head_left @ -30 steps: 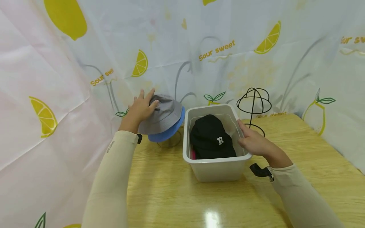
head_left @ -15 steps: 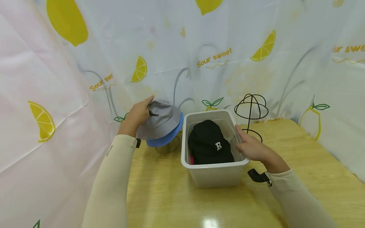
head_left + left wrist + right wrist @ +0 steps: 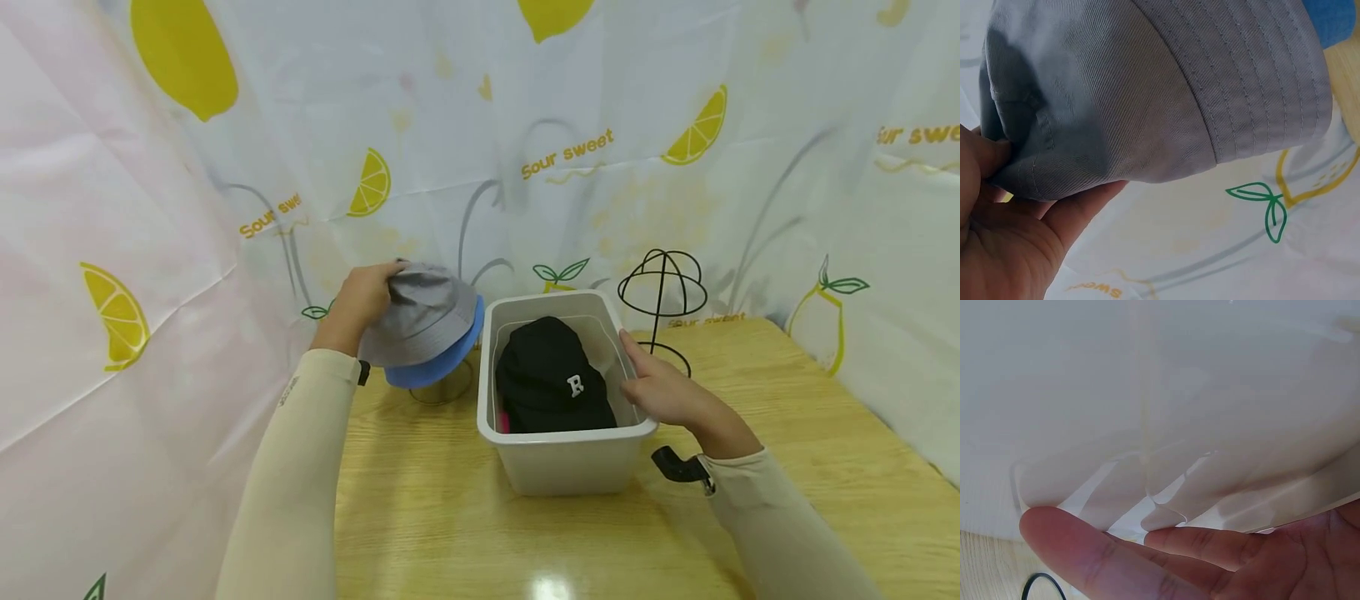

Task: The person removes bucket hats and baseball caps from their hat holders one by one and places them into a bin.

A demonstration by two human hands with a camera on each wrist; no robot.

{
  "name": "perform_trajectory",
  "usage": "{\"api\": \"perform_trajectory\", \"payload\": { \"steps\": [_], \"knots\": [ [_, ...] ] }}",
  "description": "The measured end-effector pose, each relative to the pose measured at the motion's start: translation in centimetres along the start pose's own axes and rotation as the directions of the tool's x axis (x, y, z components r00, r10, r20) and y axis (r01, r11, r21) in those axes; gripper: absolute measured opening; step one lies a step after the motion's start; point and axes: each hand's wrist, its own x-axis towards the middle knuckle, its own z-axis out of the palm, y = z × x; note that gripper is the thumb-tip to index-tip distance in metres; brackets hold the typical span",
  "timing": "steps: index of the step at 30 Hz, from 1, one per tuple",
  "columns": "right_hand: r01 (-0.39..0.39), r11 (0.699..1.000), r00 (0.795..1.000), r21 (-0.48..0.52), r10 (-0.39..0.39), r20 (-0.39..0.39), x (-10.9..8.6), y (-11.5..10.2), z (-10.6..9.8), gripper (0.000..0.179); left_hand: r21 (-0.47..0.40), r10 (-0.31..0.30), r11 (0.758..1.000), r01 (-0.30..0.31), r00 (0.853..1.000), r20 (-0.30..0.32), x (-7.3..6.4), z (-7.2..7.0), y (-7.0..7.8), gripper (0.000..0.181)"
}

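My left hand (image 3: 363, 300) pinches the crown of a grey bucket hat (image 3: 427, 321); in the left wrist view the thumb presses into a fold and the fingers (image 3: 1085, 209) lie behind the cloth. Under it sits a blue hat (image 3: 438, 364), mostly covered, on a wire stand (image 3: 442, 392). My right hand (image 3: 667, 387) holds the right rim of a pale grey plastic bin (image 3: 570, 461). In the right wrist view its fingers (image 3: 1210, 544) lie against the bin's outer wall (image 3: 1085, 394). Inside the bin rests a black cap (image 3: 551, 375) with a white R, over something pink (image 3: 505, 422).
Behind the bin on the right stands a bare black wire hat stand (image 3: 662, 287). A wooden table (image 3: 435, 517) carries everything. White lemon-print cloth (image 3: 450, 100) hangs behind and along the left side.
Left fingers, spread over the grey hat a second ago, have closed on its crown, which is now creased. The right hand stays on the bin. The camera view has tilted slightly up.
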Motion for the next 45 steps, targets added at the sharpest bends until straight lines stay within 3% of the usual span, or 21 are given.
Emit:
{"api": "perform_trajectory", "payload": {
  "steps": [8,13,23,35,45],
  "knots": [
    [0.005,1.0,1.0,-0.008,-0.005,-0.002,0.0,-0.1,0.0,0.088,0.016,0.009,1.0,-0.009,0.999,-0.04,0.2,-1.2,0.2,0.051],
    [0.006,1.0,1.0,-0.005,-0.006,0.002,0.0,-0.1,0.0,0.087,0.022,0.02,1.0,-0.018,0.995,-0.099,0.3,-2.4,0.6,0.051],
    [0.009,1.0,1.0,-0.007,-0.009,-0.002,0.1,0.0,-0.2,0.085,-0.009,0.055,0.998,-0.06,0.961,-0.272,-0.3,-4.7,2.0,0.035],
    [0.0,1.0,1.0,0.01,0.0,0.009,0.0,-0.2,-0.1,0.086,0.017,0.074,0.997,-0.072,0.959,-0.275,-0.9,-7.2,4.5,0.036],
    [-0.005,1.0,1.0,0.014,0.005,0.011,0.0,-0.1,-0.1,0.087,0.049,0.188,0.982,-0.182,0.933,-0.308,-0.9,-8.5,7.0,0.034]
  ]
}}
